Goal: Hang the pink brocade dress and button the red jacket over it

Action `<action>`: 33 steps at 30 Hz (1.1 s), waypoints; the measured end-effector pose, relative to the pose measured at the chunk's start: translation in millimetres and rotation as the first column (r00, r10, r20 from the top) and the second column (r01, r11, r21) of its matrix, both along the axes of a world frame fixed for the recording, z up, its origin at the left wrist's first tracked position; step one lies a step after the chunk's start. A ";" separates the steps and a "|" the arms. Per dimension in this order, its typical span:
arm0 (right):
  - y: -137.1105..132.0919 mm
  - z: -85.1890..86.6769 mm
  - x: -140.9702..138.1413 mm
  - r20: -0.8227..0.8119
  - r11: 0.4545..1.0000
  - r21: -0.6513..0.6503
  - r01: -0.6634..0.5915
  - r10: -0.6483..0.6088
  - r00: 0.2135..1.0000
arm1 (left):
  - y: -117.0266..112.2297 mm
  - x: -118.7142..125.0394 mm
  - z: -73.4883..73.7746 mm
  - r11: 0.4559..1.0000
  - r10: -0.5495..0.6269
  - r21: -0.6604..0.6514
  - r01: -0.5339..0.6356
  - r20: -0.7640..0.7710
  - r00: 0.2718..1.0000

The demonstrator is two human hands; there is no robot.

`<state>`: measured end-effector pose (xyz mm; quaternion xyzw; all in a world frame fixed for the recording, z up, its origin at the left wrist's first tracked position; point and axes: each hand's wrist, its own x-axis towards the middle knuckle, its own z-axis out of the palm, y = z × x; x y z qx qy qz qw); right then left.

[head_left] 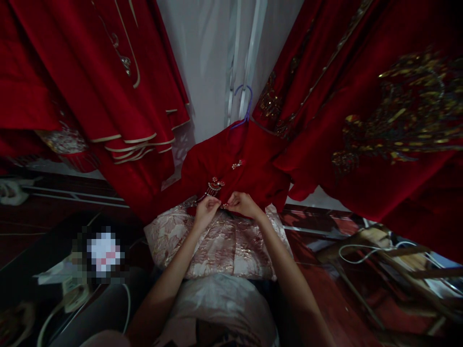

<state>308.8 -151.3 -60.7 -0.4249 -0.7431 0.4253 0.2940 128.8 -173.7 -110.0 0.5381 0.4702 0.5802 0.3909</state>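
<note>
A red garment (260, 159) with a high collar hangs on a purple hanger (248, 108), its lower part spread over my lap. Beaded decorations mark its front: a fan-shaped ornament with tassels (214, 187) and a smaller beaded clasp (237, 165) higher up. My left hand (207, 210) and my right hand (243, 204) meet at the lower front, both closed in a pinch. Between their fingertips shows a small beaded clasp (224, 206), partly covered by the fingers. Under my wrists lies a shiny pink brocade cloth (231, 246).
Red embroidered garments hang on the left (144, 111) and right (361, 183), close around the work. A wooden frame (408, 250) with a white cord stands at lower right. At lower left is a dark surface (32, 241) with a pale power strip (75, 294) and cables.
</note>
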 end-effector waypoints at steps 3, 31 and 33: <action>-6.8 22.5 18.7 -0.053 0.966 -0.216 -0.144 0.136 0.989 | 10.2 4.7 13.3 0.995 -0.028 -0.091 0.048 0.214 0.976; -18.2 53.3 57.0 -0.060 0.913 -0.355 -0.204 0.195 0.979 | 43.2 36.7 65.2 0.986 -0.050 -0.139 0.087 0.249 0.967; -18.6 53.5 61.2 -0.029 0.895 -0.389 -0.217 0.224 0.974 | 54.7 39.7 84.4 0.997 -0.029 0.075 0.023 0.073 0.997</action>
